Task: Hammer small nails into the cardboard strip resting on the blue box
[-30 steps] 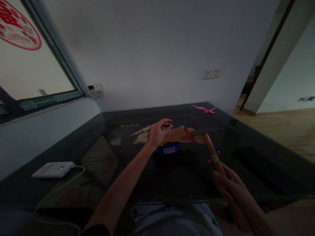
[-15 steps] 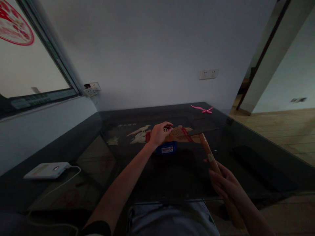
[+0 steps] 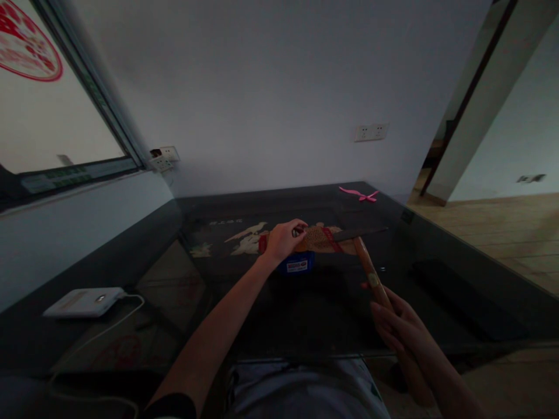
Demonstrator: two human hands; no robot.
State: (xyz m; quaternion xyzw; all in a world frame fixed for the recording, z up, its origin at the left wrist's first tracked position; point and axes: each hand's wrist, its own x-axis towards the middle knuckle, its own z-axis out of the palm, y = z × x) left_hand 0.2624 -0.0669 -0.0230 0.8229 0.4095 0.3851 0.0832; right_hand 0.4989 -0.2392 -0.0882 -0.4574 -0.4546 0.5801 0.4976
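My left hand (image 3: 286,238) is over a small blue box (image 3: 299,263) with a white label, at the middle of the dark table. Its thumb and forefinger meet in a pinch around a small dark thing that I cannot make out. An orange patch (image 3: 302,247) shows just under the fingers. My right hand (image 3: 399,320) grips the wooden handle of a pick-like tool (image 3: 370,270). The tool's long, narrow dark metal head (image 3: 358,234) lies crosswise at the far end of the handle, right of my left hand.
Pale bird and flower designs (image 3: 247,238) and a tan patterned shape with red bands (image 3: 317,235) mark the glossy table (image 3: 244,201). A white device (image 3: 82,302) with a cable lies left, a black flat object (image 3: 463,297) right, a pink ribbon-like strip (image 3: 360,194) at the back.
My left hand's fingers have turned and curled in slightly, and the dark round thing with a white mark between them shows less. My right hand and the pick-like tool stay nearly still.
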